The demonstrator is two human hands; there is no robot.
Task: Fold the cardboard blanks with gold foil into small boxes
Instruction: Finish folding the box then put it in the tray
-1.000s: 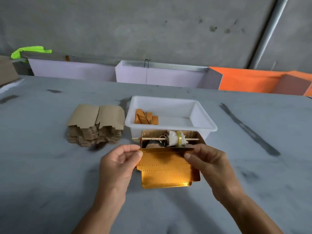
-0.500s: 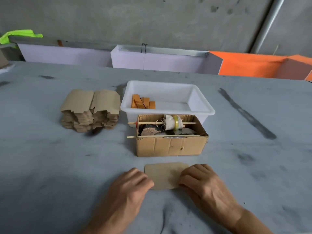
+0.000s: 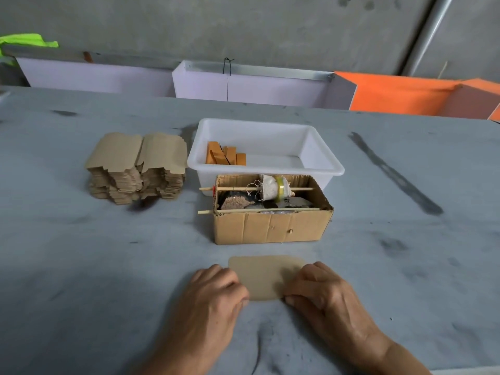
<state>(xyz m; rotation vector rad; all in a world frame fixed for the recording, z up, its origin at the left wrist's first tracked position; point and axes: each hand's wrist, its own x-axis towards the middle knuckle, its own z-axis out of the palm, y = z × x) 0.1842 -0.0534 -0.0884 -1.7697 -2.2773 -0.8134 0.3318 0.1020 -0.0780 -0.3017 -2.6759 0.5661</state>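
A folded cardboard blank (image 3: 263,276) lies flat on the table close to me, plain brown side up, with no gold foil showing. My left hand (image 3: 209,307) rests on its left end and my right hand (image 3: 324,296) on its right end. Both press down on it with bent fingers, and my thumbs are hidden. A stack of unfolded brown blanks (image 3: 138,169) stands at the left. Several folded orange-gold pieces (image 3: 224,156) lie in the left end of a white plastic tub (image 3: 319,158).
An open corrugated carton (image 3: 270,228) stands just beyond the blank, with two wooden sticks, a small cloth bundle and odd items in it. White and orange bins (image 3: 251,87) line the far table edge against a concrete wall.
One second ago I held the blank up with its gold side facing me. It came down onto the table brown side up, and both hands have stayed pressing on its ends.
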